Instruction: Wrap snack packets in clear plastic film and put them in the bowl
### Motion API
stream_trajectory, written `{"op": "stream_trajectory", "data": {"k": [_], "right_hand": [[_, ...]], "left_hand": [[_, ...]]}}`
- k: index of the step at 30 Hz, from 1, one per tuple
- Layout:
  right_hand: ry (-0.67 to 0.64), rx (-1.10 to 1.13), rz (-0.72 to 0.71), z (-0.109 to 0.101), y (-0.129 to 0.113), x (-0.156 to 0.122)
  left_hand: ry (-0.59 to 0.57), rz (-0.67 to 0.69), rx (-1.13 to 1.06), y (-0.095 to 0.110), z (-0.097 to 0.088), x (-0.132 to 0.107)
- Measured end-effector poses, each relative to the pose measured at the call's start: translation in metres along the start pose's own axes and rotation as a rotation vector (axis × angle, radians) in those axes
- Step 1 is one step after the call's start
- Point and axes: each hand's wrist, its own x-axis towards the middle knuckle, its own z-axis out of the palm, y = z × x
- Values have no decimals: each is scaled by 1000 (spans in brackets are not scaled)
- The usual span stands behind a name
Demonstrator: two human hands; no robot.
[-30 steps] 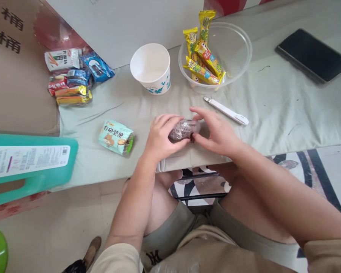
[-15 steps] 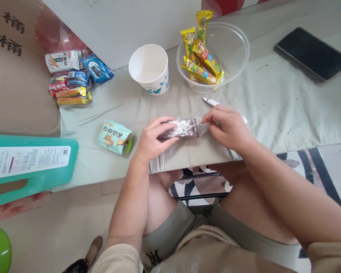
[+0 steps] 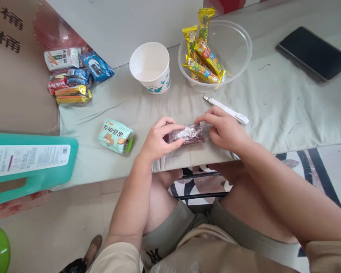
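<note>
The cloth-covered table (image 3: 287, 110) fills the upper frame, a clear bowl (image 3: 238, 43) at top centre. At mid-frame, the left hand (image 3: 153, 142) and right hand (image 3: 226, 131) pinch opposite ends of a shiny dark snack packet (image 3: 189, 134), fingers curled closed on it.

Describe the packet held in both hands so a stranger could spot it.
On the pale green tablecloth, go to the near edge, below the white paper cup and clear bowl. The left hand and right hand pinch the ends of one small packet. It alone is clear, crinkly film over dark reddish contents.
</note>
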Motion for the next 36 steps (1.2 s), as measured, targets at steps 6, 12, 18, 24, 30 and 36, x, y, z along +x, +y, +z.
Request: {"op": "stream_trajectory", "data": {"k": [6,12,18,24,30,36], "right_hand": [[20,21,10,3,0,0],[55,24,6,6,-1,1],[64,11,4,8,-1,0],[76,2,-4,10,-2,1],[132,9,5,0,0,0],[309,-56,106,-21,10,-5]], "left_hand": [[86,18,-62,0,0,0],[83,-178,-139,1,2,5],[62,-360,-192,8,12,18],[264,-306,-345,2,14,18],[518,-340,-544,-19,3,19],[585,-337,-700,-38,-13,12]]}}
